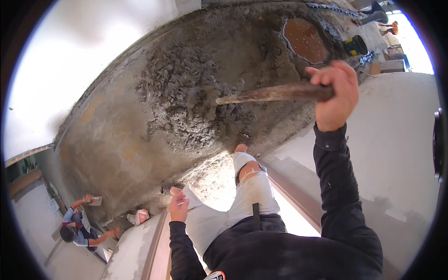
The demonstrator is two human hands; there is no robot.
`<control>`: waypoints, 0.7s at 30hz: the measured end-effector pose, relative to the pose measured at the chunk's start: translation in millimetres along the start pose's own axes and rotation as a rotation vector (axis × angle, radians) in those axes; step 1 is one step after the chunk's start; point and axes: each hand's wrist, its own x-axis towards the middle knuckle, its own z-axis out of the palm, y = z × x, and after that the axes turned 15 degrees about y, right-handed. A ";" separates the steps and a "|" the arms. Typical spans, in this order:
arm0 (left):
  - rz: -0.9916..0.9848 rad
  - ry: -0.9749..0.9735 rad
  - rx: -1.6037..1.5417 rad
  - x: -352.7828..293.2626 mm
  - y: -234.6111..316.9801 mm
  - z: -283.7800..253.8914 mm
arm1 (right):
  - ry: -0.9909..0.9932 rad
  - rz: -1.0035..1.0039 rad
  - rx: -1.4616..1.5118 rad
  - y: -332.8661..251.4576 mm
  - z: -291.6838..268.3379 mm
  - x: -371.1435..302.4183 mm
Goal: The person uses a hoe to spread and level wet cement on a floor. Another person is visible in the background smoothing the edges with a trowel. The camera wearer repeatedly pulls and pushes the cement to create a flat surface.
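Observation:
My right hand is closed round the upper end of a thick, worn wooden tool handle. The handle slopes left and down to a heap of wet grey mortar. Whatever blade it carries is sunk in the heap or out of sight, so the tool's exact kind cannot be told. Low in front of my left thigh hangs my left hand, fingers loosely bent and apart, with nothing visible in it. One of my feet stands at the near edge of the mortar.
Brown water fills a round pool beyond the heap, beside a black bucket. At lower left a person crouches with a flat trowel, near a white container. Pale walls flank the wet floor. Other people are at far right.

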 end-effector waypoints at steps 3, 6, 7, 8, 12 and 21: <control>0.136 -0.055 -0.046 99.1 -41.2 42.9 | 0.289 -0.126 0.191 34.8 -28.1 -9.5; 0.100 -0.131 0.070 111.4 -76.0 -1.5 | 0.353 -0.087 0.070 32.0 -30.6 -41.3; 0.133 -0.136 0.109 139.0 -81.7 2.2 | 0.334 -0.106 0.048 36.6 -26.0 -40.6; 0.180 -0.148 0.114 171.1 -108.9 -0.7 | 0.307 -0.102 0.064 37.4 -16.9 -43.3; 0.399 -0.219 0.188 228.9 -33.7 64.1 | 0.240 -0.091 0.055 45.1 -19.3 -39.4; 1.129 -0.449 0.159 283.4 196.8 423.8 | 0.013 0.106 0.154 103.1 -181.3 80.9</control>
